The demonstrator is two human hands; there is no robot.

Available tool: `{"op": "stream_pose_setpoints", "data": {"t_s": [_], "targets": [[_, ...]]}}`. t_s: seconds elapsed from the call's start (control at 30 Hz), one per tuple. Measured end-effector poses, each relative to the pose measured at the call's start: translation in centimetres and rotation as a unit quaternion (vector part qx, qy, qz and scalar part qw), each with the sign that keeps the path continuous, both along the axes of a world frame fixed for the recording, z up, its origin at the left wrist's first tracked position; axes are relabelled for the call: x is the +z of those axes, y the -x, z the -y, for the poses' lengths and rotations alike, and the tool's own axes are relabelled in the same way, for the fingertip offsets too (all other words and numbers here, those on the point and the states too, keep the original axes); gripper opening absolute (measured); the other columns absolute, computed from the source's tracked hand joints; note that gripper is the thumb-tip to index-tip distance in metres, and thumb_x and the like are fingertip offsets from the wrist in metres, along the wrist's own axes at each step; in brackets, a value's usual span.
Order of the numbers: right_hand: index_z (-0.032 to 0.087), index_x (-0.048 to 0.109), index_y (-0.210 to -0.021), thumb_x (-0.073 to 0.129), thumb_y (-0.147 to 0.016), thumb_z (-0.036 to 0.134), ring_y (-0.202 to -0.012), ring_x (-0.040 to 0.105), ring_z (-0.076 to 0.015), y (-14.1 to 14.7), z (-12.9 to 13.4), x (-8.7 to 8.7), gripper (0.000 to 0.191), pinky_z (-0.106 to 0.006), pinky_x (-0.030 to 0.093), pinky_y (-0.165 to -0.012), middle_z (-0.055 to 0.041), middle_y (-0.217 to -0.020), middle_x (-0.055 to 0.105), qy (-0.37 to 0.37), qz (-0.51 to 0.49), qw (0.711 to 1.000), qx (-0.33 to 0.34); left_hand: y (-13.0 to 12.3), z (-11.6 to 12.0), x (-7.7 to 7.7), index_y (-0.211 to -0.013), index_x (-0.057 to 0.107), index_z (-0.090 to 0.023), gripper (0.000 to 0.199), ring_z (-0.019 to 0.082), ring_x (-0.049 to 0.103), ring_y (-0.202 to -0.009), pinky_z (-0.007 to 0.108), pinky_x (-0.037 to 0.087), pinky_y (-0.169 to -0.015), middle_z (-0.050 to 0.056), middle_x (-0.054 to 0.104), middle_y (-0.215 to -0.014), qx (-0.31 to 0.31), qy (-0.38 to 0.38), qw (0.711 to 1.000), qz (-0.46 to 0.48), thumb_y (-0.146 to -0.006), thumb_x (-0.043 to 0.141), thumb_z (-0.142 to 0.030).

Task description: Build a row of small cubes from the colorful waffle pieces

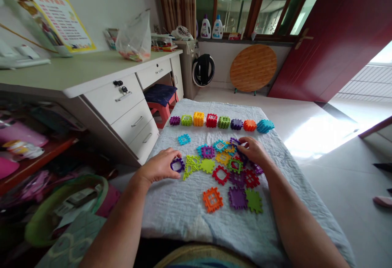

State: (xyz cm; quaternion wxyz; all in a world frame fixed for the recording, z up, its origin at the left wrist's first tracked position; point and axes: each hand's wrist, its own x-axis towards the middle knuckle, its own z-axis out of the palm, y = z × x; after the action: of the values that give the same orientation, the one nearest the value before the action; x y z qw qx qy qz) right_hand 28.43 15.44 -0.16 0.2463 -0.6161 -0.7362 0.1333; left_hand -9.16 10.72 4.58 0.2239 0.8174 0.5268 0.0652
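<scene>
At the left of the pile, my left hand [161, 165] grips a dark purple open-square interlocking plastic piece [177, 164] between thumb and fingers. My right hand [253, 150] is at the far right of the pile, fingers closed on the edge of another purple interlocking piece [234, 141]. Between the hands lie loose notched pieces, among them a lime triangular lattice piece [191, 166], a lime square [207, 166], a red open square [221, 175] and a yellow window piece [223, 157]. Some pieces beneath my right hand are hidden.
Several assembled cubes, including a red cube [211, 120] and a blue block [265, 126], form a row along the far edge of the cloth-covered table [171, 215]. Nearer me lie an orange window piece [212, 199] and a purple square [238, 198]. A white desk [113, 100] stands left.
</scene>
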Motion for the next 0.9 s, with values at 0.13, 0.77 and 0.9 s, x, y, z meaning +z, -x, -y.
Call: {"op": "stream_pose_setpoints", "data": {"t_s": [0.13,0.77,0.9], "targets": [[0.018,0.061,-0.106,0.061,-0.076,0.036,-0.076,0.062,-0.0185,0.2,0.2,-0.1,0.035,-0.032,0.047,-0.073,-0.0079,-0.100,0.065,-0.008,-0.009,1.000,0.000,-0.6,0.8,-0.4,-0.101,0.058,-0.024,0.045,0.025,0.054,-0.096,0.031,0.042,-0.083,0.004,0.057,-0.100,0.005,-0.010,0.999,-0.041,-0.057,0.068,-0.031],[0.018,0.060,-0.107,0.054,-0.073,0.021,-0.082,0.058,-0.0181,0.1,0.3,-0.1,0.035,-0.033,0.047,-0.076,-0.0082,-0.103,0.063,-0.045,-0.066,0.997,-0.022,-13.1,-1.9,0.9,-0.126,0.046,-0.021,0.061,0.026,0.047,-0.115,0.039,0.037,-0.102,0.010,0.050,-0.124,-0.123,-0.205,0.962,0.132,-0.071,0.069,-0.033],[0.020,0.063,-0.094,0.057,-0.076,0.027,-0.081,0.056,-0.0175,0.2,1.0,1.8,0.021,-0.031,0.047,-0.073,-0.0048,-0.093,0.062,-0.015,-0.081,0.995,0.047,-10.7,-3.6,-0.4,-0.119,0.051,-0.020,0.048,0.026,0.049,-0.114,0.040,0.038,-0.102,0.010,0.052,-0.120,-0.064,-0.197,0.966,0.154,-0.075,0.066,-0.033]]}}
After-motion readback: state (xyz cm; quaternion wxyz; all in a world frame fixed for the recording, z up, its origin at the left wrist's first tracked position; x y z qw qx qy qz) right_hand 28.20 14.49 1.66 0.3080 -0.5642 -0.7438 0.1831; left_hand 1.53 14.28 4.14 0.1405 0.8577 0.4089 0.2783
